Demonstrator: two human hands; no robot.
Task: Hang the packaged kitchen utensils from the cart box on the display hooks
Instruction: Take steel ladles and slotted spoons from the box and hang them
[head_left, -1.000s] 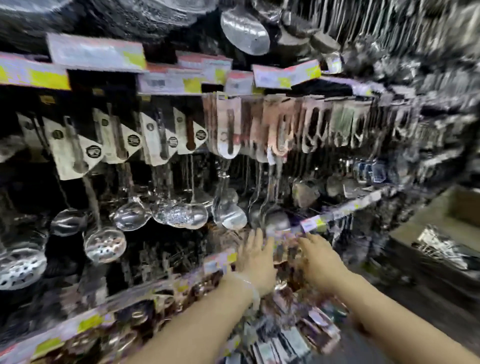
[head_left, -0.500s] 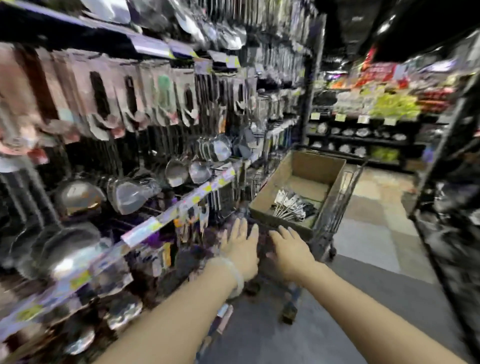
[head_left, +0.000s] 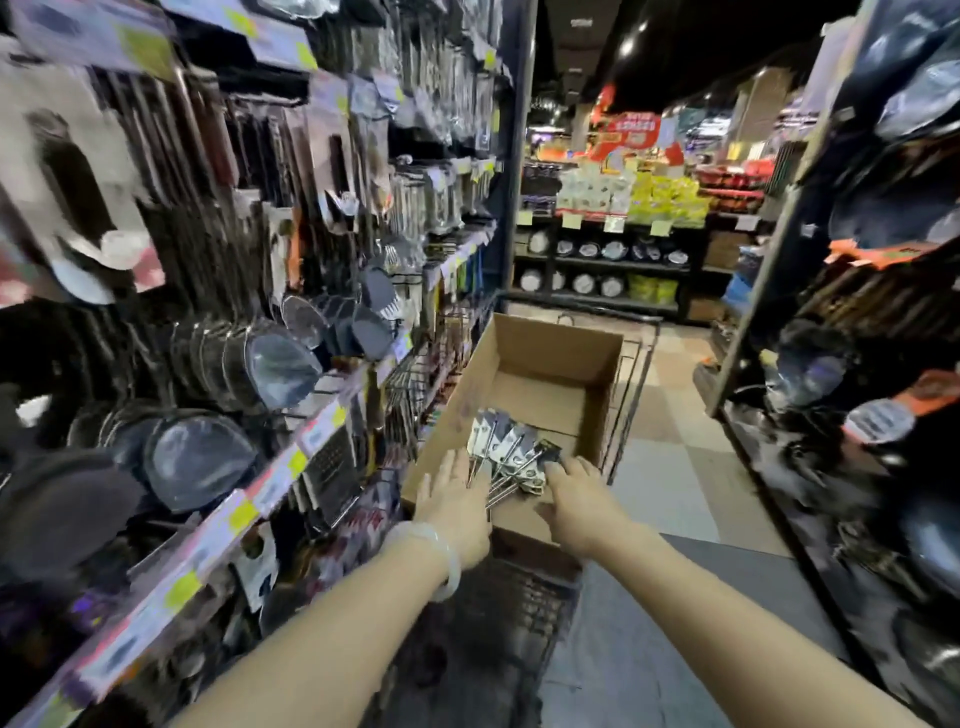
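Note:
A brown cardboard box (head_left: 558, 353) sits open on a wire cart (head_left: 631, 374) in the aisle. A small pile of packaged kitchen utensils (head_left: 511, 449) with grey cards and steel handles lies in its near end. My left hand (head_left: 457, 501) reaches over the box's near rim with fingers straight, at the left edge of the pile. My right hand (head_left: 579, 499) reaches in beside it, fingertips at the pile's right edge, holding nothing that I can see. The display hooks (head_left: 322, 249) on the left shelving carry several hanging ladles and skimmers.
Price-tag rails (head_left: 270, 483) run along the left shelving, close to my left arm. Another dark shelf unit (head_left: 852, 415) of pans lines the right side. The tiled aisle floor (head_left: 670, 467) runs past the cart toward far shelves of plates.
My view has swung right from the hook wall to the cart. Both hands have left the lower shelf and moved forward into the box, reaching the pile of utensils.

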